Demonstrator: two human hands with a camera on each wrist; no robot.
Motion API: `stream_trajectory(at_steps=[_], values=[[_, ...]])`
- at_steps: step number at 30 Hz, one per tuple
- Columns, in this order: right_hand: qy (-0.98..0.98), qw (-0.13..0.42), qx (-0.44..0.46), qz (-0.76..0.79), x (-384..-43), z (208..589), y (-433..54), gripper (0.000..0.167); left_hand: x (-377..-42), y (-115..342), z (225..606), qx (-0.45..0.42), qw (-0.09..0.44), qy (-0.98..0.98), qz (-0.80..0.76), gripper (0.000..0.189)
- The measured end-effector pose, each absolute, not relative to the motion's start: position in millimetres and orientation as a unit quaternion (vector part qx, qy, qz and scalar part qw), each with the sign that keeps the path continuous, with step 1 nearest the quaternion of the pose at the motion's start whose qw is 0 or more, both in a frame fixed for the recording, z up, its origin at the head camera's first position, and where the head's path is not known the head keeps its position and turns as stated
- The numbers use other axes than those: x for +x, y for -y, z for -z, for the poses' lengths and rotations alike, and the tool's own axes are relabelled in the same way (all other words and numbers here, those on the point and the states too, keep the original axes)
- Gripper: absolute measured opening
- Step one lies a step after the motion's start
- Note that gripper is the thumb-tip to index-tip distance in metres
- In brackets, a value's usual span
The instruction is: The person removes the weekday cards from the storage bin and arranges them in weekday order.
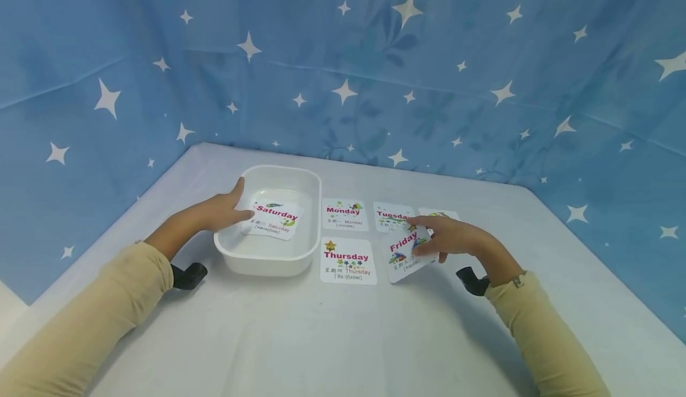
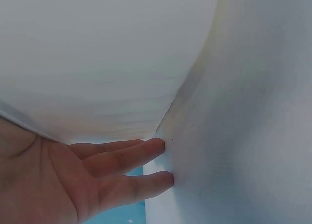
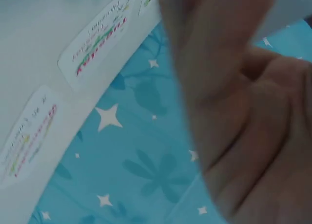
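Observation:
My left hand (image 1: 217, 211) is at the left rim of a white plastic tub (image 1: 268, 264), its thumb reaching over the rim. In the left wrist view, the fingers (image 2: 124, 160) lie along the tub's outer wall. A Saturday card (image 1: 274, 221) lies inside the tub. Between thumb and fingers, my right hand (image 1: 452, 237) pinches a tilted Friday card (image 1: 401, 257). The Friday card hangs over the lower edge of a Tuesday card (image 1: 393, 212). To its left lie a Monday card (image 1: 345, 214) and a Thursday card (image 1: 348, 261).
Another card (image 1: 439, 213) sits in the back row, mostly hidden by my right hand. The cards and tub rest on a white-covered table (image 1: 321, 337). Behind it hangs a blue curtain (image 1: 321, 58) with white stars. Black wrist mounts (image 1: 189, 276) sit below both wrists.

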State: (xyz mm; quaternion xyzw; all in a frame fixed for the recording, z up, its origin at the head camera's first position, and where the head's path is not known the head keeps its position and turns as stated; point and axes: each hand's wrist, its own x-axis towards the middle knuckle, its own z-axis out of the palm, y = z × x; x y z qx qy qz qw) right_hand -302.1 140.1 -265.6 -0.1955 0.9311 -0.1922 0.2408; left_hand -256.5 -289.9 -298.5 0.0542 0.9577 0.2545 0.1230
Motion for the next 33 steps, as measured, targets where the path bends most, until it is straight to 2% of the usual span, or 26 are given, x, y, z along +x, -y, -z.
stream_trajectory(at_steps=[5,10,21,33], values=[[-0.952,0.244,-0.164,0.088,-303,267,-134,0.079,-251,295,293,0.054,0.116,-0.959,-0.251,0.089],[-0.958,0.253,-0.129,0.047,-303,276,-129,0.078,-249,296,296,0.049,0.118,-0.956,-0.262,0.089],[-0.96,0.262,-0.086,0.048,-297,287,-131,0.077,-257,289,300,0.042,0.115,-0.958,-0.258,0.087],[-0.963,0.253,-0.083,0.043,-295,289,-130,0.074,-257,287,301,0.041,0.112,-0.959,-0.256,0.086]])
